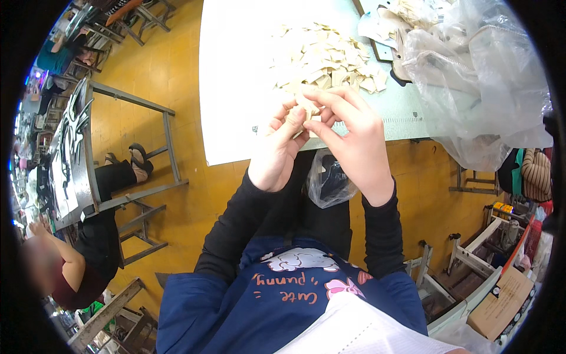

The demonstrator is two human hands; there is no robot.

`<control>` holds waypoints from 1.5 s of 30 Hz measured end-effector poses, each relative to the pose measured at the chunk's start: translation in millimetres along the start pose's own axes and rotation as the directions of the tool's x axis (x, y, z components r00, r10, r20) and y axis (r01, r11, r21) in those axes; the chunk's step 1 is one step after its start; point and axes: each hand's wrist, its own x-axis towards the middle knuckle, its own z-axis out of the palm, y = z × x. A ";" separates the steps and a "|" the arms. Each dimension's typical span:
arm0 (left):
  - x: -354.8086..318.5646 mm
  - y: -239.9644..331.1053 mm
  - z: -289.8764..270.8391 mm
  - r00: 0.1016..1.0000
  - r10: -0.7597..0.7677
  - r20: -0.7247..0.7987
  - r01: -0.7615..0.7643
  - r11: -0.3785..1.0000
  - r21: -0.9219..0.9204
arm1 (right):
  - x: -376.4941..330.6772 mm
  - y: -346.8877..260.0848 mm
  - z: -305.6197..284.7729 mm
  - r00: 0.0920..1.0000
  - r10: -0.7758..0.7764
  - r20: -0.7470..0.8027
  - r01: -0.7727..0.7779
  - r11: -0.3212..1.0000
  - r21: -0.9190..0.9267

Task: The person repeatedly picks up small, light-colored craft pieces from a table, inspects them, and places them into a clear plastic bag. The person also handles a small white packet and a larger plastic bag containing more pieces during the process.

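Both my hands meet just above the near edge of a pale table. My left hand is closed on small cream-coloured pieces, its thumb pressing them from above. From the right, my right hand pinches at the same pieces, thumb and fingertips together. How many pieces lie between the fingers I cannot make out. Just beyond my hands a loose pile of similar flat cream pieces spreads over the table top.
Clear plastic bags cover the table's right side, beside dark-edged flat parts. A small plastic bag hangs below the near edge. At left, a person sits by a metal-framed table. A cardboard box lies at lower right.
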 end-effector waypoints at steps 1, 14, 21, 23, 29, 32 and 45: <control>-0.3 -0.9 -1.6 1.000 0.008 0.003 -0.008 0.999 -0.037 | -2.5 0.3 2.7 0.999 -0.030 -0.023 0.031 1.000 0.005; -28.1 -17.5 -5.1 0.996 0.061 -0.067 -0.071 0.987 -0.144 | -37.1 -0.2 10.2 0.953 0.295 -0.070 -0.287 0.952 0.109; -47.4 -23.3 -11.8 0.998 0.050 0.030 -0.050 0.999 -0.019 | -45.1 2.4 -1.5 0.994 0.077 -0.073 -0.078 0.997 -0.004; -50.4 -29.1 -10.1 0.997 0.068 0.038 -0.070 0.996 0.058 | -48.7 3.6 -0.5 0.998 0.053 -0.046 -0.054 0.998 -0.017; -55.5 -35.5 -13.0 0.994 0.102 0.027 -0.105 0.971 0.214 | -58.7 4.6 -2.7 0.982 0.188 0.030 -0.190 0.978 0.081; -55.4 -38.3 -13.2 0.995 0.081 0.067 -0.095 0.965 0.243 | -63.0 5.6 -2.1 0.975 0.216 0.043 -0.219 0.971 0.092; -48.8 -28.7 -19.7 0.999 -0.009 0.039 0.004 0.993 0.118 | -90.9 23.4 -16.3 0.901 0.428 -0.071 -0.373 0.848 0.377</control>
